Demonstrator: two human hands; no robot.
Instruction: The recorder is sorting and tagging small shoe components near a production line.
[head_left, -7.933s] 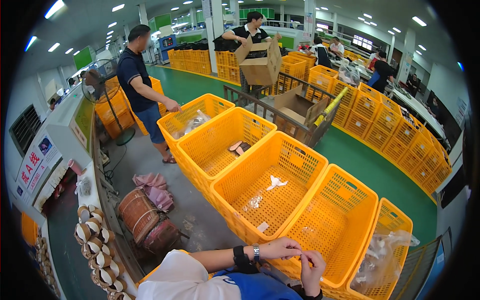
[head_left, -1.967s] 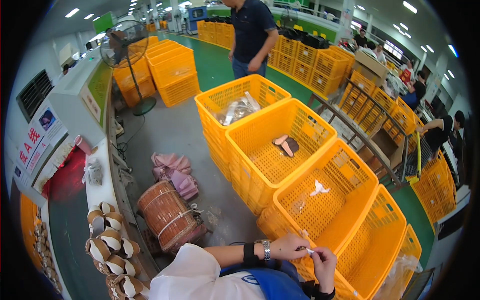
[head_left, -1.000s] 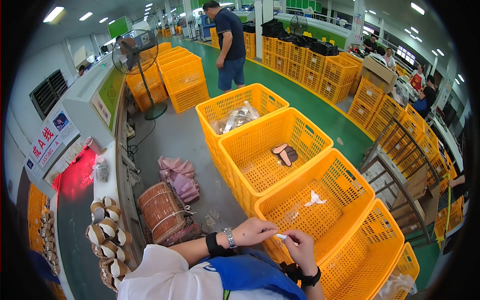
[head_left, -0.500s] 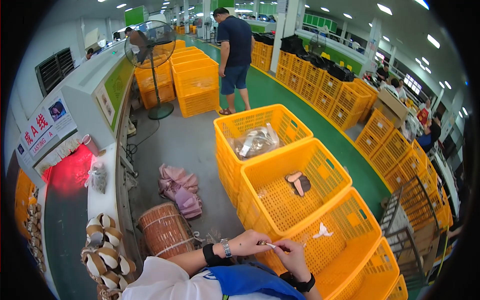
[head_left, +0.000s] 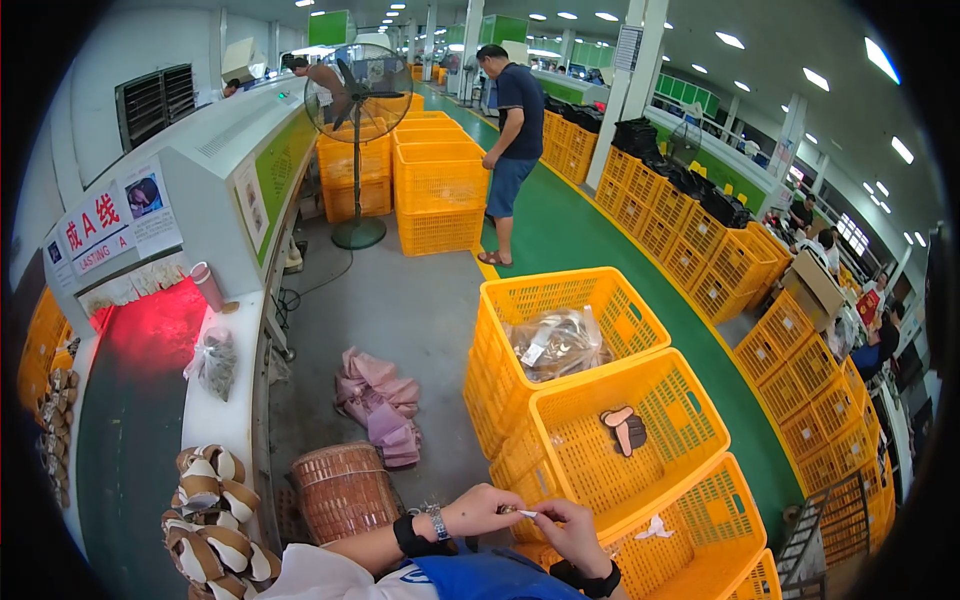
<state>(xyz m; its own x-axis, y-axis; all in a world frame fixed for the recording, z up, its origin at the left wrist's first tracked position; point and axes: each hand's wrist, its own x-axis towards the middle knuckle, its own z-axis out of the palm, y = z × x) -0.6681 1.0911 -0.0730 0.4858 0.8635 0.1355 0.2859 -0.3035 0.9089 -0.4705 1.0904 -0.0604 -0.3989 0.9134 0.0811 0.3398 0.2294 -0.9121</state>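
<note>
My left hand (head_left: pixel 482 511), with a metal watch on the wrist, is closed in a pinch. My right hand (head_left: pixel 572 532), with a dark band on its wrist, pinches too. A small narrow white piece (head_left: pixel 527 513) runs between the fingertips of both hands; what it is made of I cannot tell. Just beyond my hands stands a yellow plastic crate (head_left: pixel 585 468) with a pair of dark and pink shoe soles (head_left: pixel 624 431) in it. A nearer yellow crate (head_left: pixel 700 545), beside my right hand, holds a crumpled white scrap (head_left: pixel 655 528).
Another crate (head_left: pixel 490 330) holds a clear bag of items (head_left: pixel 560 342). At left, brown-and-white shoe parts (head_left: pixel 215 510) are piled beside a conveyor (head_left: pixel 135 440). A woven basket (head_left: pixel 343 490) and pink cloth (head_left: pixel 380 405) lie on the floor. A person (head_left: pixel 515 130) stands beside crates near a fan (head_left: pixel 358 160).
My view has shifted, so the crates and room sit lower and further right. My hands still pinch the small white piece. The standing person has turned, an arm near the stacked crates.
</note>
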